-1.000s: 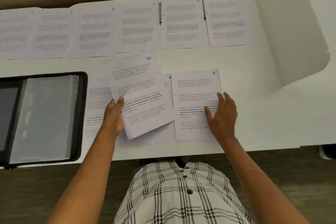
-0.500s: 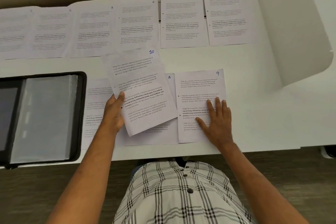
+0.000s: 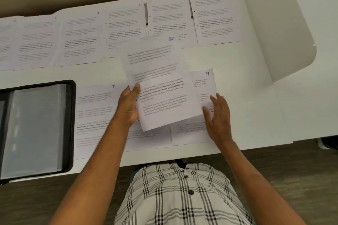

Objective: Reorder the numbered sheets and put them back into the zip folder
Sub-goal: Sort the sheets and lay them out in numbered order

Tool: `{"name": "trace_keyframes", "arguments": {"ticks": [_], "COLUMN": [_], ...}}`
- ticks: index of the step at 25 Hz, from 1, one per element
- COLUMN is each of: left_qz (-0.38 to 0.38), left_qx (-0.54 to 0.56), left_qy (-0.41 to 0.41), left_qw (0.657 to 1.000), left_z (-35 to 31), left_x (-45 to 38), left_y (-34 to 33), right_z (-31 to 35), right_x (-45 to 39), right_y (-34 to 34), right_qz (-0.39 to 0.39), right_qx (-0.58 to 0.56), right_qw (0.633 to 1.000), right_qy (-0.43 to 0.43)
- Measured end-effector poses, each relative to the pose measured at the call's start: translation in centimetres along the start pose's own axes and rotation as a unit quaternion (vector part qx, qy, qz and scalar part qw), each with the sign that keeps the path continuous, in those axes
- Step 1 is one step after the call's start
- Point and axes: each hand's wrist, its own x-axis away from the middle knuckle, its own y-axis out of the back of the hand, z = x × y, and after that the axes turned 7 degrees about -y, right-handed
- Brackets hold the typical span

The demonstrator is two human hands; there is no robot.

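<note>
The left hand [image 3: 128,104] pinches a tilted sheet [image 3: 159,82] (its number blurred) above sheet 9 [image 3: 208,78]. The right hand [image 3: 217,115] rests spread on sheet 9; the open zip folder [image 3: 36,126] lies well left of it on the counter [image 3: 256,115].

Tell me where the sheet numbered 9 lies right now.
In the head view, sheet 9 lies flat near the table's front edge, right of centre, under the right hand, partly covered by the left hand's lifted sheet.
</note>
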Motion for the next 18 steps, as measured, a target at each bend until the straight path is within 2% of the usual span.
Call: {"name": "trace_keyframes", "arguments": {"ticks": [2,4,6,7,12,15,18], "left_qz": [0.041,0.064,0.072,0.075,0.071,0.076,0.090], "left_qx": [-0.017,-0.036,-0.056,-0.062,-0.066,-0.090,-0.110], "left_qy": [0.020,0.043,0.056,0.060,0.083,0.087,0.090], "left_qw": [0.999,0.996,0.994,0.993,0.992,0.989,0.986], "left_z": [1.7,3.5,5.0,5.7,8.9,11.1,12.6], "left_x": [0.3,0.6,0.7,0.6,-0.2,-0.5,-0.5], "left_y": [-3.3,-6.5,-9.1,-10.2,-14.6,-16.9,-18.8], "right_z": [1.5,3.0,3.4,3.1,-0.8,-4.1,-6.4], "right_x": [-0.9,-2.2,-3.1,-3.2,-3.7,-3.6,-3.4], "right_y": [1.9,4.2,6.2,7.2,10.5,11.6,12.4], "right_qz": [0.001,-0.004,0.016,0.031,0.057,0.087,0.058], "right_qx": [-0.182,-0.340,-0.414,-0.425,-0.383,-0.252,-0.122], "right_qw": [0.979,0.915,0.851,0.839,0.851,0.907,0.936], "right_qy": [-0.089,-0.219,-0.322,-0.339,-0.355,-0.326,-0.326]}}
